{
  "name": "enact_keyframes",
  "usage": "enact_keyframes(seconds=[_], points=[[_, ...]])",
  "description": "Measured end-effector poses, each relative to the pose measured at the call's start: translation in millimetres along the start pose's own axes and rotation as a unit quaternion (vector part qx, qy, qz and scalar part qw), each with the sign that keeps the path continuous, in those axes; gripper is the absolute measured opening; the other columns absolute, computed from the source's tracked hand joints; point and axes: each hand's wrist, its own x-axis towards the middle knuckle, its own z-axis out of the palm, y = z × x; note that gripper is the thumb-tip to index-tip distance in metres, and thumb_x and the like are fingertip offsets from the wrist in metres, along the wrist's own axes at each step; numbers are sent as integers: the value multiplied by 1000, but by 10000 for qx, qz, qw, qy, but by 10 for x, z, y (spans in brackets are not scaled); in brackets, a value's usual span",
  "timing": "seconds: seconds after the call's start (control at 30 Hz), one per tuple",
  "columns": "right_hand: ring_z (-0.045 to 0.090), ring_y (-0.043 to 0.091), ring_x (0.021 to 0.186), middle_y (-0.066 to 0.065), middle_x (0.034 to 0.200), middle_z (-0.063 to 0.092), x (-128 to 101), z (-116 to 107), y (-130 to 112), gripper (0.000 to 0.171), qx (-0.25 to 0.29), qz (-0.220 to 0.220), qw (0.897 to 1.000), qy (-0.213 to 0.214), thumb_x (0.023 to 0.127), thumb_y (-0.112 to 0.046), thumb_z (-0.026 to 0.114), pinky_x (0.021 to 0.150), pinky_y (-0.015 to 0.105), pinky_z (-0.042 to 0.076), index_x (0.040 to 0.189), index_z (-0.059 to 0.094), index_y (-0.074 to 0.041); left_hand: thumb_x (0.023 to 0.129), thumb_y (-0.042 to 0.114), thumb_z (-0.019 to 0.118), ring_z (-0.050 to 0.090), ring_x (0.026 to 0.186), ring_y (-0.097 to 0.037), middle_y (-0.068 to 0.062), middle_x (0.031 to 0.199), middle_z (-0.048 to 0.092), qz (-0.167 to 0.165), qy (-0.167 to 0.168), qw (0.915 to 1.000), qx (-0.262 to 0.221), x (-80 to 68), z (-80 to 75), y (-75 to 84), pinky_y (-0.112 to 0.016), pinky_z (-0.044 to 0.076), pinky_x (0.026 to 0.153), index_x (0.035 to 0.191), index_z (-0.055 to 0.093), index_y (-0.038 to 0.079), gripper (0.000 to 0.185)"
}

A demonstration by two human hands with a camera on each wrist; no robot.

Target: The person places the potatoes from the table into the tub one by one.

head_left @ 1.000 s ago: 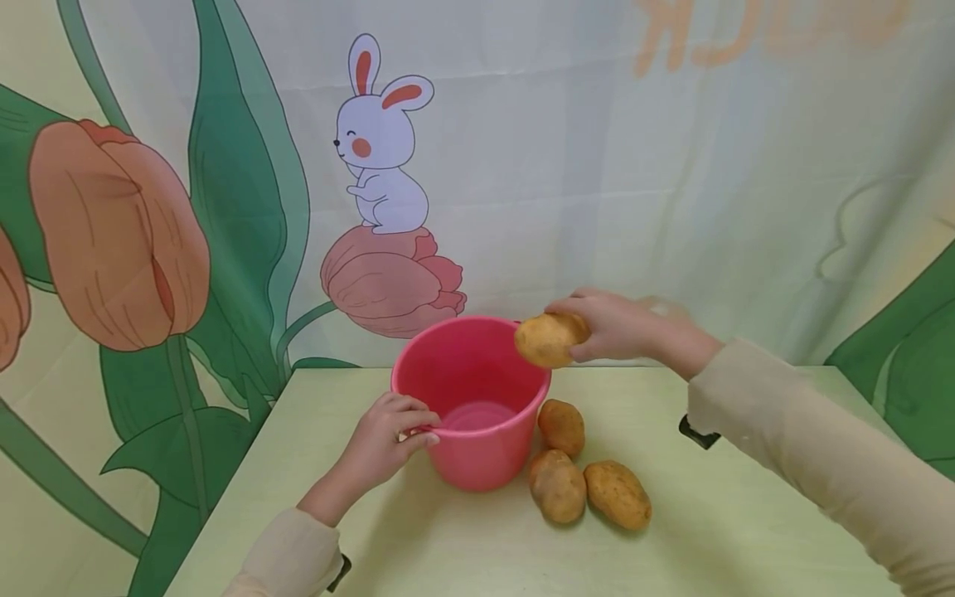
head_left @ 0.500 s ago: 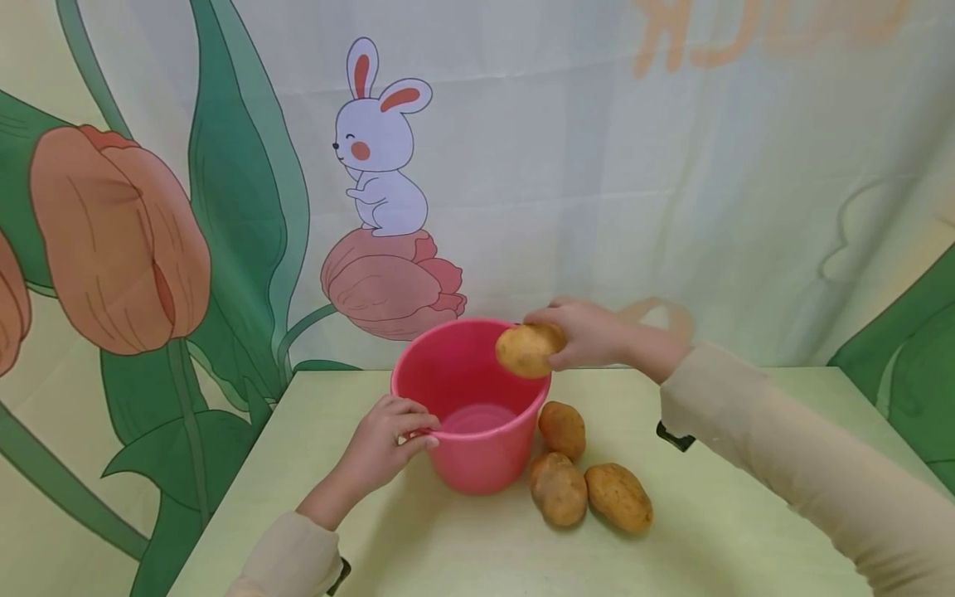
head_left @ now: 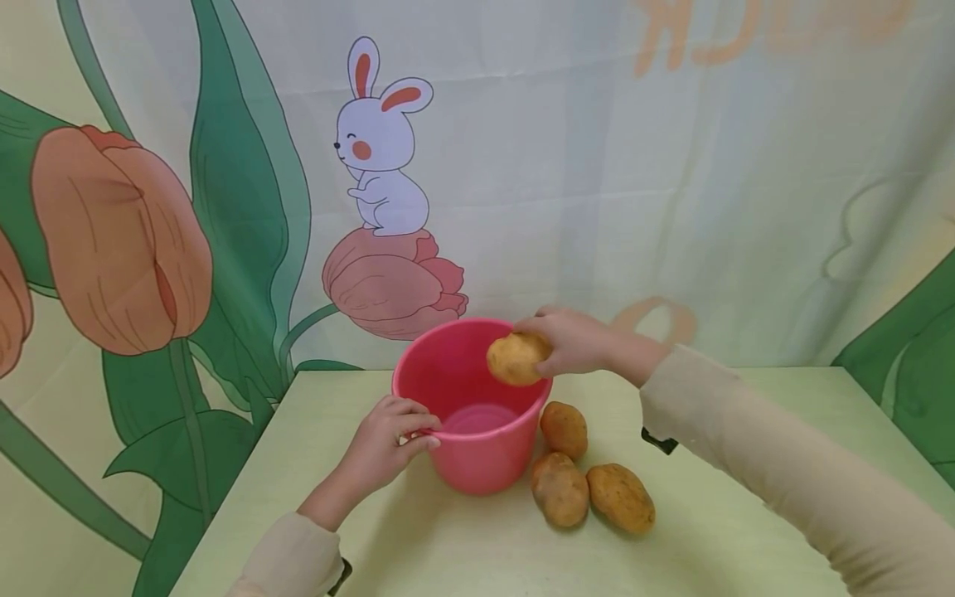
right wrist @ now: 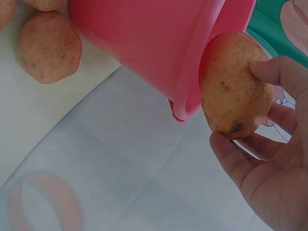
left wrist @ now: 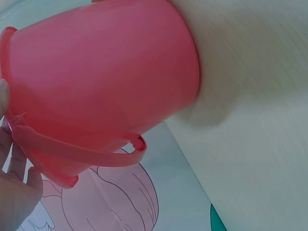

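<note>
A pink plastic bucket (head_left: 481,460) stands upright on the table. My left hand (head_left: 391,435) grips its near left rim, thumb outside; the left wrist view shows the bucket's handle (left wrist: 77,151) hanging down that side. My right hand (head_left: 574,340) holds a potato (head_left: 515,358) over the bucket's right part, just above the rim. In the right wrist view, the thumb and fingers curl round this potato (right wrist: 236,86), which has a dark spot near one end. Three more potatoes lie right of the bucket: one by its wall (head_left: 564,429), a middle potato (head_left: 559,489) and an outer potato (head_left: 621,497).
The pale table (head_left: 746,514) ends at the back against a printed cloth (head_left: 597,166) with a rabbit, tulips and leaves. A dark strap piece (head_left: 660,440) shows under the right sleeve (head_left: 746,439).
My right hand has moved left and slightly down, carrying the potato from beside the bucket's right rim to over its opening. The left hand and the other potatoes have stayed put.
</note>
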Motion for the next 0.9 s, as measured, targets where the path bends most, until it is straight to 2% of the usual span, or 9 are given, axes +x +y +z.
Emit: enact_keyframes(seconds=[0.43, 0.9], points=[[50, 22, 97, 10, 110, 53, 109, 106, -28, 52, -24, -43, 10000, -71, 75, -19, 65, 78, 35, 49, 123, 50, -10, 68, 18, 75, 49, 95, -14, 4, 93, 60, 46, 11, 10000, -49, -3, -2, 5, -24, 52, 67, 93, 70, 19, 26], [47, 24, 107, 10, 118, 53, 245, 284, -81, 53, 158, -69, 9996, -224, 74, -19, 67, 83, 36, 48, 123, 50, -9, 67, 17, 76, 49, 95, -14, 4, 94, 61, 112, 64, 9999, -79, 4, 2, -4, -25, 52, 67, 93, 70, 18, 27]])
